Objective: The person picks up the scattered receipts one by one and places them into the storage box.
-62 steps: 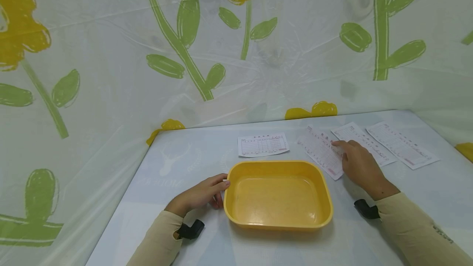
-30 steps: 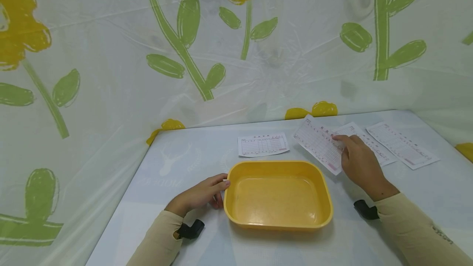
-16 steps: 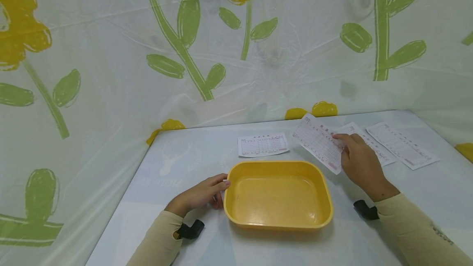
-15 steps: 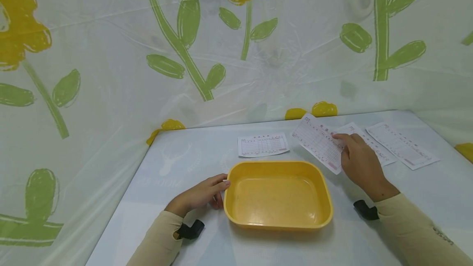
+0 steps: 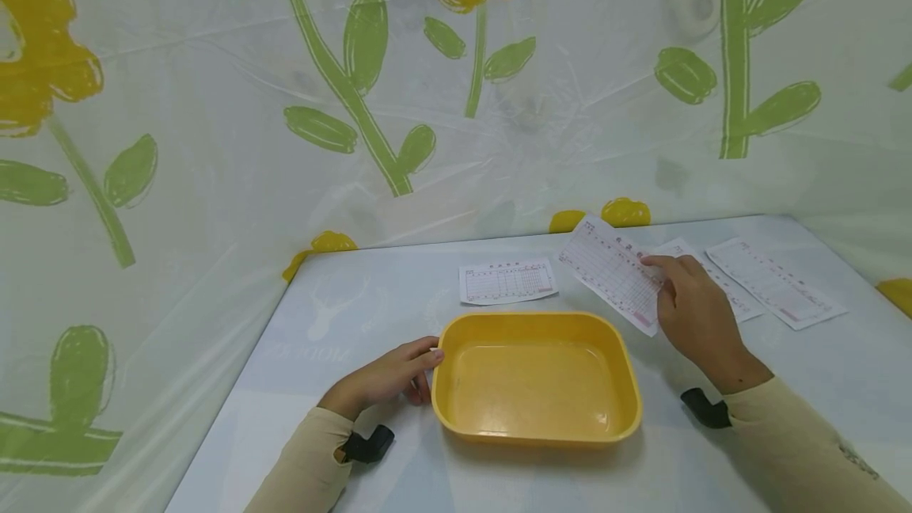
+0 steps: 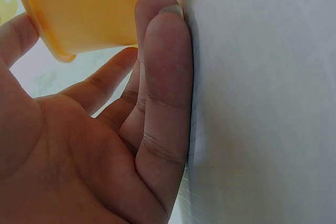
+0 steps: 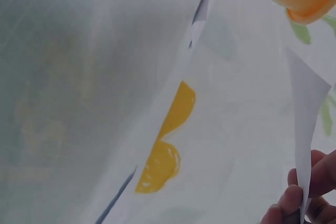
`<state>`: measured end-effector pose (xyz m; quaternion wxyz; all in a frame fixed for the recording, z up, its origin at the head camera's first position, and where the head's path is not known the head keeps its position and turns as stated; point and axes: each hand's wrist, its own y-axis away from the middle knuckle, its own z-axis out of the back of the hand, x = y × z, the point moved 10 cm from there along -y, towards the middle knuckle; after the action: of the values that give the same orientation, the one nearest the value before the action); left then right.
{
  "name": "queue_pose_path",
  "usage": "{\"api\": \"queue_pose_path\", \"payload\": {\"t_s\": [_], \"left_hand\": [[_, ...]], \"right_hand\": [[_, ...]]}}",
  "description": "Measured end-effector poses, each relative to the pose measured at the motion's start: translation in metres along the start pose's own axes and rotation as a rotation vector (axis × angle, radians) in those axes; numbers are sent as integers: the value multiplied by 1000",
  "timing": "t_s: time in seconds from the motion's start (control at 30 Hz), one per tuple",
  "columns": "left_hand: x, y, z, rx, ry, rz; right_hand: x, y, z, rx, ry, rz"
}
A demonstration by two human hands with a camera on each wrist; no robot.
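Note:
My left hand [image 5: 388, 374] is at the left side of a yellow plastic tray [image 5: 537, 438], its thumb at the rim and its other fingers along the outer wall. In the left wrist view the little-finger side of this hand [image 6: 105, 129] lies along the table. My right hand [image 5: 698, 315] pinches a white paper form [image 5: 613, 271] with a red printed grid. Seen edge-on in the right wrist view, the form [image 7: 304, 108] bends upward between thumb and fingers. It overlaps a second paper form [image 5: 734, 291] behind it in the head view.
Another printed form [image 5: 777, 282] lies at the far right, and one more form [image 5: 508, 281] lies beyond the tray. The pale table [image 5: 385, 283] ends at a hanging flower-patterned sheet [image 5: 235, 149]. Both sleeves carry small black wrist devices [image 5: 369, 444].
The form under my right hand has lifted off the table, its far corner rising up and left, then slightly more. My left hand and the tray have stayed in place.

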<state>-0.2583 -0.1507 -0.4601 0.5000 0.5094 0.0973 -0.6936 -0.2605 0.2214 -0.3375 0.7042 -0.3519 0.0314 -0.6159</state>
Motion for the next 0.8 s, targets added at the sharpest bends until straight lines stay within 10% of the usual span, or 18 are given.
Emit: {"api": "queue_pose_path", "payload": {"t_s": [0.8], "left_hand": [[2,-2,-1,9,17,-3]], "right_hand": [[32,4,14,-52,-76,120]]}}
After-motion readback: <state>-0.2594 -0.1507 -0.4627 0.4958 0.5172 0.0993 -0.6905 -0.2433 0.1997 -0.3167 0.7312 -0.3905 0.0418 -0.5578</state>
